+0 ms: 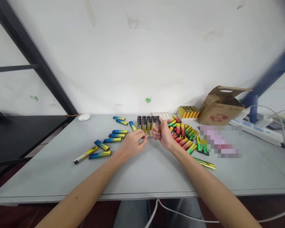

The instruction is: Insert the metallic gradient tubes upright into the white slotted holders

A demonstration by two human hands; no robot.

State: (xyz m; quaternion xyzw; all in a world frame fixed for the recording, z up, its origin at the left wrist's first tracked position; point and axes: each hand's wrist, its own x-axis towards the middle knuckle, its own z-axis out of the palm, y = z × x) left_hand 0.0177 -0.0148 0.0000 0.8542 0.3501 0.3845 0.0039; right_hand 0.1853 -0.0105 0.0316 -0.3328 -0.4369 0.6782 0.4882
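My right hand (165, 134) is closed around a lighter (157, 124) with a dark top, held upright at the right end of a block of lighters (143, 122). Those stand upright in rows, with black tops and clear-yellowish bodies, in a pale holder (149, 133) mostly hidden by my hands. Just left and in front of them is my left hand (134, 141), thumb and fingers pinched together. Whatever it pinches is too small to make out. Blue-and-yellow lighters (112, 140) lie scattered to the left; red, yellow and green ones (184, 144) are heaped to the right.
Behind stand a white holed tray (161, 116), a tray of yellow lighters (188, 112) and an open cardboard box (216, 110). A white power strip (258, 130) with cables lies at right. On the left sits a small white case (84, 117). A pixelated pinkish item (218, 142) lies right.
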